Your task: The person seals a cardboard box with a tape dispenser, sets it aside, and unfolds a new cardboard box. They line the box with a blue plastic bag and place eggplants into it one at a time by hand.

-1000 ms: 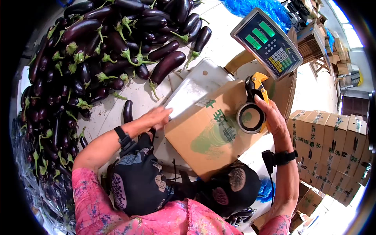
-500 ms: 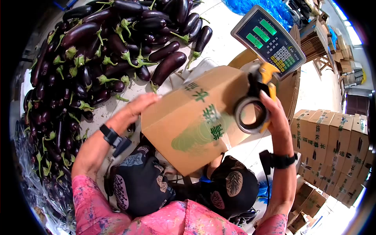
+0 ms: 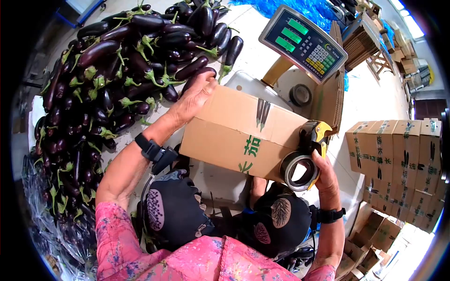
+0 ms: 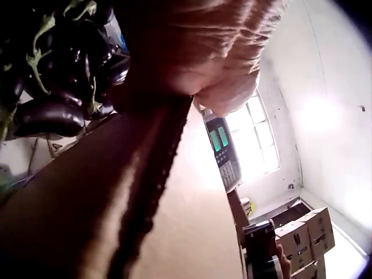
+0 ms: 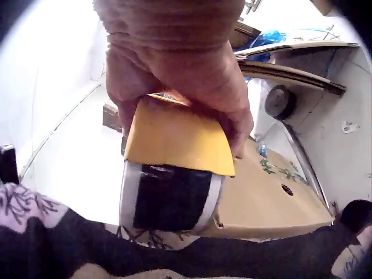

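Head view: I watch from afar as the left hand [image 3: 194, 99] meets a corner of the carton [image 3: 234, 129] above the knees, near heaped eggplants [image 3: 110, 82]; whether its fingers curl, I cannot tell. The carton looks stiff-walled, best held at opposite ends (its weight is anyone's guess). Left wrist view: a raw cardboard edge lies below the palm, likely firm but crushable. Right wrist view: the right hand's fingers grip the yellow tape dispenser [image 5: 180, 139], seemingly rigid, best held by its frame.
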The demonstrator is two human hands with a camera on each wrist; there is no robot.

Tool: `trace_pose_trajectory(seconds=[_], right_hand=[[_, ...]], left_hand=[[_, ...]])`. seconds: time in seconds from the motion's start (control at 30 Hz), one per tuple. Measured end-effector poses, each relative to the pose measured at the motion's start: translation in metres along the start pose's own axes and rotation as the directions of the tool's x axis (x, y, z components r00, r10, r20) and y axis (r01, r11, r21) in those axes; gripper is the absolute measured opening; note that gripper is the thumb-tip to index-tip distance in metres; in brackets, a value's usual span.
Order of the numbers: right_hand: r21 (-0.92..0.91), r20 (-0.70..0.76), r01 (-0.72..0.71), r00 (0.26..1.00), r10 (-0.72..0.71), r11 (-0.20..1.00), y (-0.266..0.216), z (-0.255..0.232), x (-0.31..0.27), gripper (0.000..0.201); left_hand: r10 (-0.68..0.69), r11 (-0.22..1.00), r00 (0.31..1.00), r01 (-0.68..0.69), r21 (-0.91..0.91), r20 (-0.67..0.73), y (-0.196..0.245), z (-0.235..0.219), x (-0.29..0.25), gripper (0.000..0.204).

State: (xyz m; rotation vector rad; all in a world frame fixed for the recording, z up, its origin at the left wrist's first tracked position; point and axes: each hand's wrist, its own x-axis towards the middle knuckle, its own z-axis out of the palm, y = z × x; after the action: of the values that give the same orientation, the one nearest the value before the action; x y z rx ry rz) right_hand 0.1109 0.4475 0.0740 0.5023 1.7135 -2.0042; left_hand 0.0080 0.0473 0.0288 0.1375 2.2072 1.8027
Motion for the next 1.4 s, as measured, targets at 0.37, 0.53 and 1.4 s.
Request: trace_pose_trajectory(seconds=[0.37, 0.53, 1.4], right_hand=[[-0.434, 0.049, -0.023, 0.998, 0.049, 0.900, -0.052, 0.036, -0.007, 0.052], [-0.840, -0.042, -0.009, 0.998, -0.047, 0.542, -0.086, 0.060, -0.012, 0.055], [-0.835, 0.387, 0.496, 0.837, -0.387, 0.239, -0.088, 0.161, 0.021, 0.069]], left_hand=[[0.266, 0.917, 0.960, -0.224, 0.329, -0.089, -0.013, 0.009, 0.019, 0.056], [0.645, 0.629, 0.751, -0.418, 0.655, -0.140, 0.000, 0.014, 0.012, 0.040], [-0.071, 0.724, 0.929, 0.298, -0.623, 0.362, 0.062, 0.002, -0.034, 0.041]])
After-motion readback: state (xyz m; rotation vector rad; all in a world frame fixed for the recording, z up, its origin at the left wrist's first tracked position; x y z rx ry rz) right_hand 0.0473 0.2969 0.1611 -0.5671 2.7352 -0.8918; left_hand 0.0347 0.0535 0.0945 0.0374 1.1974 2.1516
